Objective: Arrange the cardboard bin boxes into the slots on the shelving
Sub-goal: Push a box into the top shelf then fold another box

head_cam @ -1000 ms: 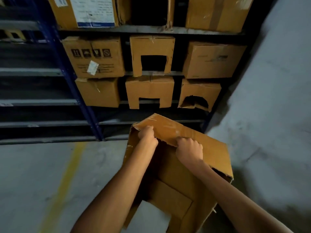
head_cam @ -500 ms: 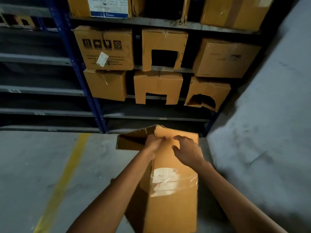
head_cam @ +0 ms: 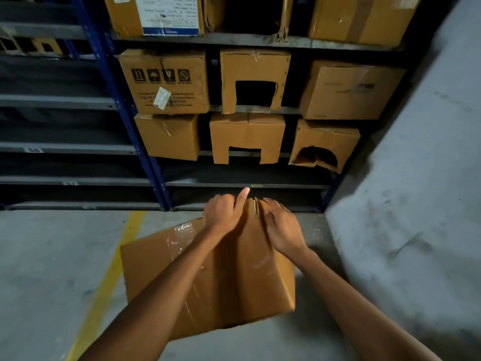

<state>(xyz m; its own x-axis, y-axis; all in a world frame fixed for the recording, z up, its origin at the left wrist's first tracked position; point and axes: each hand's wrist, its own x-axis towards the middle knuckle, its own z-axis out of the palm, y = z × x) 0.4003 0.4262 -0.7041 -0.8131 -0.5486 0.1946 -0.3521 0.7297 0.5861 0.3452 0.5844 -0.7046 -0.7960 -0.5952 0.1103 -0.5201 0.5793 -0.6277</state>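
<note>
Concrete floor point(head_cam: 52, 256), dim light; shelving point(head_cam: 125, 113) is standing just beyond the hands. Left hand point(head_cam: 223, 214) and right hand point(head_cam: 282, 227) are both gripping the frayed far edge of the cardboard bin box point(head_cam: 247, 282), which is sitting tilted beneath them, not yet in a slot.

Risk: the worn edge may be tearing under load, so the box could drop.

Legible: handling pictograms point(head_cam: 161, 75) up-left of the hands; beam tag point(head_cam: 33, 150), probably "S6".

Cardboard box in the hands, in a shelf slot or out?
Out: left hand and right hand grip the cardboard box by its far edge, in front of the shelving.
</note>
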